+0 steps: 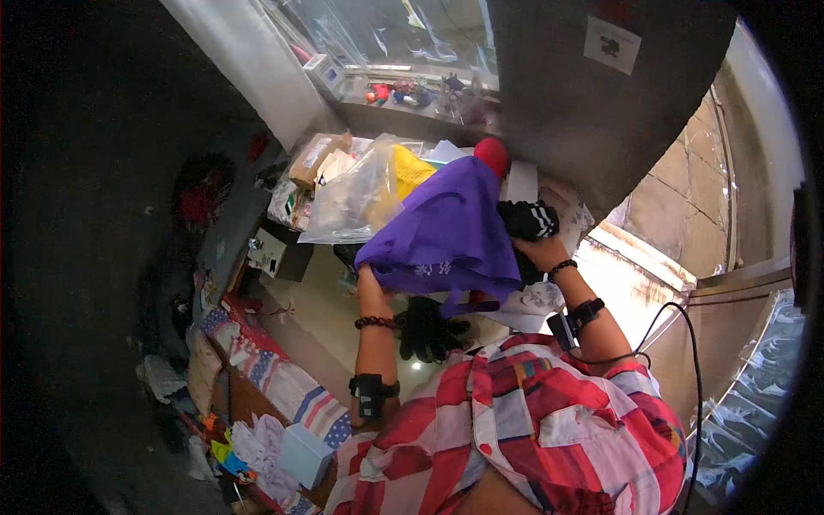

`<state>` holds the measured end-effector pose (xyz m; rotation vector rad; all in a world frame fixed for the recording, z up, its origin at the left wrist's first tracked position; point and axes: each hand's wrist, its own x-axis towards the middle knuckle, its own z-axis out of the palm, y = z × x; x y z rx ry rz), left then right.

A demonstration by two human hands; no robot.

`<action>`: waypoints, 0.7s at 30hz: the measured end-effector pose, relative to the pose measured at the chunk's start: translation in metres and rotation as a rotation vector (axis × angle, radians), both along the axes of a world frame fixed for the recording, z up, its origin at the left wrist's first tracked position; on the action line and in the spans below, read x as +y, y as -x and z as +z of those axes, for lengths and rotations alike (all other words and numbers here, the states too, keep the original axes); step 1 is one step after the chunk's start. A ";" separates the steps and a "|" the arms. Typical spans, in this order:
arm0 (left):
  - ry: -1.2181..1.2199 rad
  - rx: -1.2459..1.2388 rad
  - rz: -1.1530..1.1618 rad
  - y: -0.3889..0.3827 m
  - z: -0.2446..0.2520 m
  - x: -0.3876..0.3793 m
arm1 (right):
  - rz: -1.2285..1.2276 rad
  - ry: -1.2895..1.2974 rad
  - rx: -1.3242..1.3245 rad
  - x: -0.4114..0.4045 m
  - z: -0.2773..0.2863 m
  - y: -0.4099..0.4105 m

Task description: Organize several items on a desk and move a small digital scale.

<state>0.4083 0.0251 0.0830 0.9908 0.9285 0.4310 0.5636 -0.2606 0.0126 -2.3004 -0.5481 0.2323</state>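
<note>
A purple cloth bag point(444, 225) with pale writing spreads out in front of me. My left hand point(373, 283) grips its lower left corner, and the cloth hides most of the fingers. To the bag's right, my right hand point(541, 251) is closed on a black knitted item with white stripes point(531, 220). Below the bag, between my arms, lies a black fluffy item point(428, 328). Behind the bag's top edge a red round object point(492, 156) shows. Left of the bag is a clear plastic bag point(357, 193), beside a yellow packet point(411, 170).
A cardboard box point(317, 158) lies among papers at the back left. Small figures point(412, 93) stand on the window sill. At lower left, a bench with a striped, starred cover point(283, 380) bears a light blue box point(306, 454) and crumpled cloth. A black cable point(695, 360) hangs at right.
</note>
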 end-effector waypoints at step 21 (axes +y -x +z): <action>-1.570 0.159 -0.761 -0.019 0.004 -0.042 | -0.416 -0.542 0.706 -0.037 -0.010 0.024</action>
